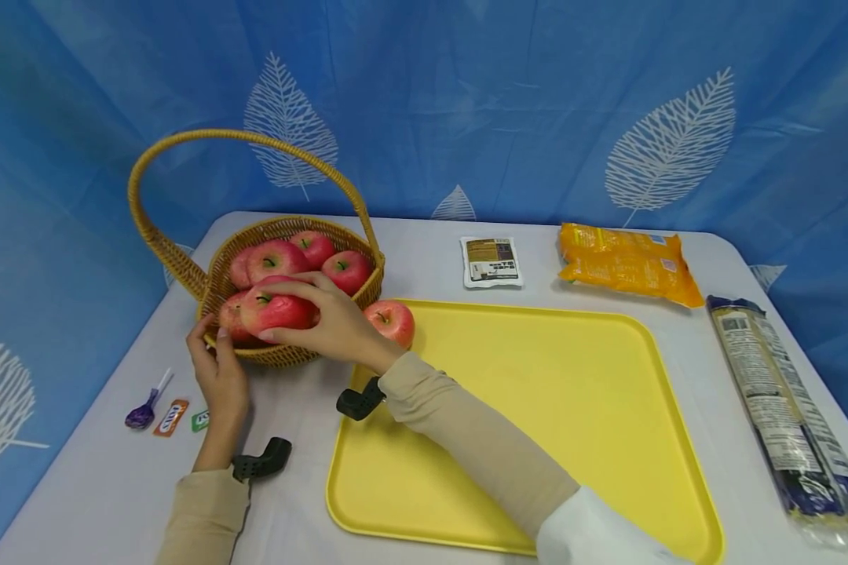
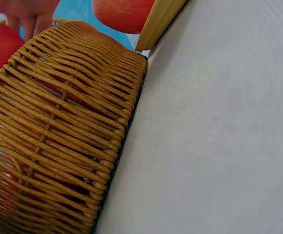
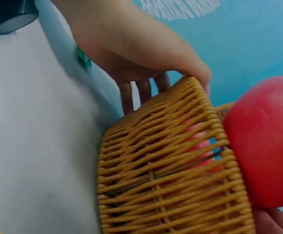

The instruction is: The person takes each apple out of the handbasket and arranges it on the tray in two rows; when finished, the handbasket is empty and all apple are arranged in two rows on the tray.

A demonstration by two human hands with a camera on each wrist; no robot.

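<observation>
A wicker basket (image 1: 275, 357) with a tall arched handle stands at the left of the table, with several red apples (image 1: 275, 260) inside. My right hand (image 1: 339, 322) grips one red apple (image 1: 280, 306) between thumb and fingers, over the front of the basket. In the right wrist view this apple (image 3: 265, 141) is beside the rim. My left hand (image 1: 221, 380) holds the basket's front left side; in the right wrist view the left hand's (image 3: 141, 44) thumb lies at the rim and its fingers against the outer wall. The left wrist view shows mostly woven wall.
A yellow tray (image 1: 537, 424) lies under my right forearm, one apple (image 1: 390, 322) at its back left corner. Left of my left hand are a purple lollipop (image 1: 141, 414) and small candies (image 1: 172, 417). Behind and right lie a white packet (image 1: 491, 262), an orange bag (image 1: 629, 265) and a long package (image 1: 784, 416).
</observation>
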